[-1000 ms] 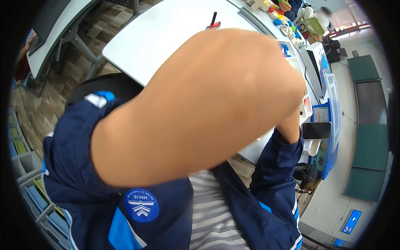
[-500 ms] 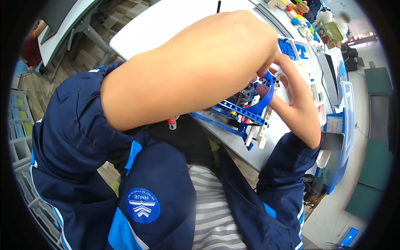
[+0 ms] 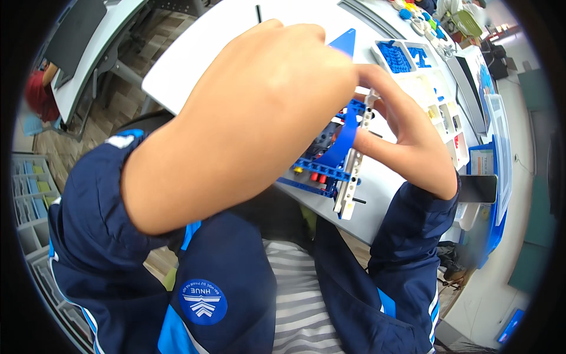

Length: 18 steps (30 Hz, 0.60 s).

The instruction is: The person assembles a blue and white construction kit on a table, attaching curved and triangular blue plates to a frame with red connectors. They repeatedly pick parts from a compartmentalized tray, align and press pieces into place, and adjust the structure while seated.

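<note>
A building-brick model of blue and white beams (image 3: 323, 170) is at the near edge of the white table, with red and yellow pins and grey parts inside. A blue curved strip (image 3: 343, 144) arches over its side. My left hand (image 3: 283, 71) is bent over the model from the left, knuckles up; its curled fingertips are hidden beneath it. My right hand (image 3: 398, 112) grips the model's right side, thumb at the strip and fingers behind the white beam (image 3: 352, 183). Beyond my left hand a blue pointed piece (image 3: 344, 44) sticks up.
A white sorting tray (image 3: 433, 76) with blue and other small parts lies on the table (image 3: 200, 44) at the right. Beside it stand a dark-screened phone (image 3: 477, 189) and a blue bin (image 3: 489, 236). A thin black rod (image 3: 258, 13) stands at the far side.
Both hands and the model have shifted left in the picture. The blue pointed piece now shows past my left hand. The red and grey part near my left forearm is no longer visible.
</note>
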Each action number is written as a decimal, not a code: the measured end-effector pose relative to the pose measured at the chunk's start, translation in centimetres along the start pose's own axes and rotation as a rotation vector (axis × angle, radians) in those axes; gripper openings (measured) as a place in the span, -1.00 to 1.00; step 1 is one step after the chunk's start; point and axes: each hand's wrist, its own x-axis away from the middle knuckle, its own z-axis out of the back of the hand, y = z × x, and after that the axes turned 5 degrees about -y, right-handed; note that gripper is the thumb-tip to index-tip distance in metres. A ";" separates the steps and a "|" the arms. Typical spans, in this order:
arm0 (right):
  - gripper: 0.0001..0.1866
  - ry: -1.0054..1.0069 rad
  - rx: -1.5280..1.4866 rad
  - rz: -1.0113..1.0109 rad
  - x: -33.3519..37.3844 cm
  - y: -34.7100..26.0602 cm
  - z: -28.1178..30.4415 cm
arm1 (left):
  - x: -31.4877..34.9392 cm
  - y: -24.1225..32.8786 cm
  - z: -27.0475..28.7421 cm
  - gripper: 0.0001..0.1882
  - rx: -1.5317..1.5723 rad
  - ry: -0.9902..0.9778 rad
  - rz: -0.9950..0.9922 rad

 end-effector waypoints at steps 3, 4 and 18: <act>-0.33 0.023 0.018 0.084 -0.3 0.4 -0.4 | -0.6 0.6 0.5 -0.81 -0.108 -0.096 -0.024; -0.33 0.035 0.009 0.092 -0.3 0.5 -0.5 | -0.7 0.8 0.8 -0.80 -0.128 -0.125 -0.017; -0.41 0.109 -0.071 0.068 -0.3 1.0 -0.6 | -3.6 2.2 1.5 -0.74 -0.042 -0.316 0.226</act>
